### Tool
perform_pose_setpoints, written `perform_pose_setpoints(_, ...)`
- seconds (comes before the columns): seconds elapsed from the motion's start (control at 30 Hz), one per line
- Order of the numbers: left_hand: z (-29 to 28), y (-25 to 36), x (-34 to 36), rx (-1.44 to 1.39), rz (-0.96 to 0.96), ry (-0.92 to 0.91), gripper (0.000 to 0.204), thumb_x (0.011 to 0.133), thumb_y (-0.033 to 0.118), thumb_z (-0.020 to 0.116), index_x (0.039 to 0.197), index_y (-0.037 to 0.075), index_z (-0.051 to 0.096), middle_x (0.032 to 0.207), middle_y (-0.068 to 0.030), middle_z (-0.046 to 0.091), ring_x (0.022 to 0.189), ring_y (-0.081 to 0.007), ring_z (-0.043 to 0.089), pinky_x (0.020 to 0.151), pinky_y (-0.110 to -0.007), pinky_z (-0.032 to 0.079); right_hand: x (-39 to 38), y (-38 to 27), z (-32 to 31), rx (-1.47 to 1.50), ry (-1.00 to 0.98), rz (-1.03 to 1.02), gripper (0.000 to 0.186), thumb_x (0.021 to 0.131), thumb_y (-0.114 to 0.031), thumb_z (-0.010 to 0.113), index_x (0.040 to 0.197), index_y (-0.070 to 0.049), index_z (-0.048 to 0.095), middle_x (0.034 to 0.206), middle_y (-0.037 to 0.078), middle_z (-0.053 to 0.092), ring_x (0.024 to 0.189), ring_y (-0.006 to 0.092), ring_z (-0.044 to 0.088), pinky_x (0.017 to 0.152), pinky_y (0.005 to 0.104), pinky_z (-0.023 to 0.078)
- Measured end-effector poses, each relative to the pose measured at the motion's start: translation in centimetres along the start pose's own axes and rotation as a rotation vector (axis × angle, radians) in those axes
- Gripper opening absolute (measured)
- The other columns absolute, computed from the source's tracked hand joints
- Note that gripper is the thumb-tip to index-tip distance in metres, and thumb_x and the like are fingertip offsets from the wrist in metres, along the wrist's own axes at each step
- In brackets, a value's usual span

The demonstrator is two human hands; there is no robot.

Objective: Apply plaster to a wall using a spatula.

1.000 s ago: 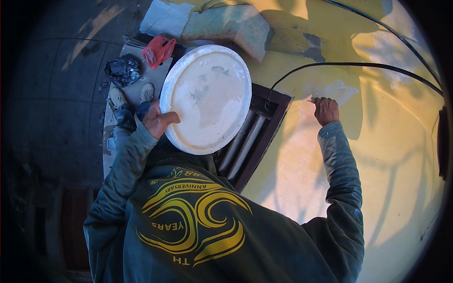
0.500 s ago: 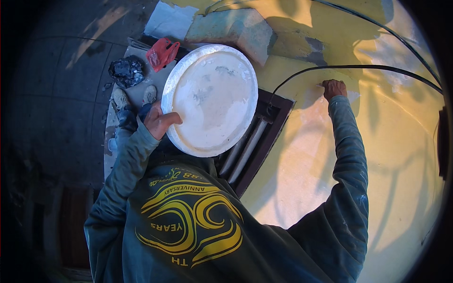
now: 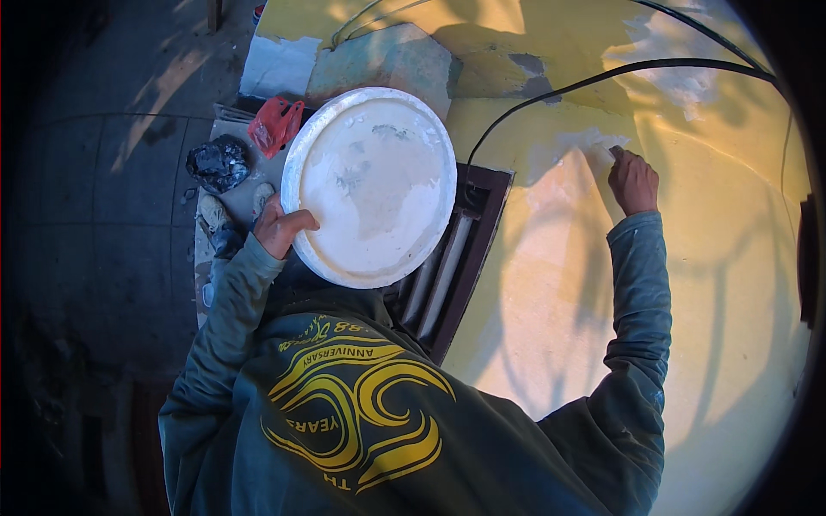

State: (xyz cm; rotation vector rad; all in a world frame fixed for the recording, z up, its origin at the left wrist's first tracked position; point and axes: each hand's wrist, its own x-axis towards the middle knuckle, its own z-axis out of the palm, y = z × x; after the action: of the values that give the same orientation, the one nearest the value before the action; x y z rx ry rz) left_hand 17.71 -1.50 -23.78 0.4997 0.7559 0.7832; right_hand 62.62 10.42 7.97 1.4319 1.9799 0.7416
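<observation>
My left hand [image 3: 282,227] grips the edge of a round white bucket lid [image 3: 374,193], thumb on its face. The lid is tilted toward me, with whitish paste and greyish patches smeared across it. At the yellow wall [image 3: 723,224] on the right, my right hand [image 3: 635,182] is closed around a small putty knife [image 3: 614,152]; most of it is hidden by the fingers. Just left of those fingers, a pale, wet-looking smear of putty [image 3: 594,138] lies on the wall. Below it spreads a larger whitish patch [image 3: 559,258].
A dark barred window frame [image 3: 473,258] sits behind the lid. Black cables [image 3: 619,70] arc across the wall. On the ledge by my feet are a red plastic bag [image 3: 275,127] and a crumpled black bag [image 3: 218,163]. A sloped concrete block [image 3: 383,69] juts out beyond the lid.
My right hand has moved right along the wall, and a pale putty smear shows to its left. The lid stays in my left hand; the whole view has shifted slightly.
</observation>
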Motion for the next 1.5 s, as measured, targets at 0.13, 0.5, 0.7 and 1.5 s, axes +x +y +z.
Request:
perform_pose_setpoints(0.13,0.7,0.7,0.3,-0.036,0.024,-0.007,0.044,0.064,0.004,0.057,0.108,-0.003,0.058,0.092,-0.0115,0.066,0.08,-0.0181,0.062,0.075,-0.029,0.049,3.9,5.5,1.8,-0.262,-0.08,0.075,0.015,0.083,-0.017,0.047,0.085,-0.013,0.061,0.074,0.01,0.063,0.068,0.029,0.062,0.06,0.0424,0.046)
perform_pose_setpoints(0.5,0.4,0.0,0.1,0.055,0.012,0.034,0.042,0.064,0.006,0.056,0.105,-0.003,0.06,0.09,-0.0106,0.066,0.076,-0.0189,0.062,0.073,-0.029,0.049,-9.0,-6.0,5.3,0.021,-0.175,-0.319,0.012,0.081,-0.015,0.051,0.085,-0.008,0.06,0.067,0.01,0.055,0.063,0.0268,0.055,0.059,0.0412,0.042)
perform_pose_setpoints(0.7,1.4,0.1,-0.4,-0.034,0.022,0.073,0.046,0.063,0.006,0.057,0.108,-0.004,0.058,0.094,-0.0116,0.065,0.08,-0.0194,0.061,0.075,-0.028,0.048,-0.3,0.9,3.7,0.034,0.114,-0.015,0.014,0.078,-0.011,0.053,0.088,-0.012,0.063,0.077,0.011,0.064,0.072,0.0285,0.063,0.063,0.0423,0.047)
perform_pose_setpoints(1.5,1.7,2.1,-0.3,-0.092,0.008,0.098,0.05,0.057,0.003,0.055,0.106,-0.005,0.057,0.092,-0.015,0.064,0.081,-0.0269,0.063,0.075,-0.034,0.052,-11.5,-12.6,1.9,1.681,-0.151,0.577,0.034,0.081,-0.008,0.06,0.114,0.0,0.06,0.101,0.01,0.067,0.087,0.0195,0.065,0.076,0.034,0.051)
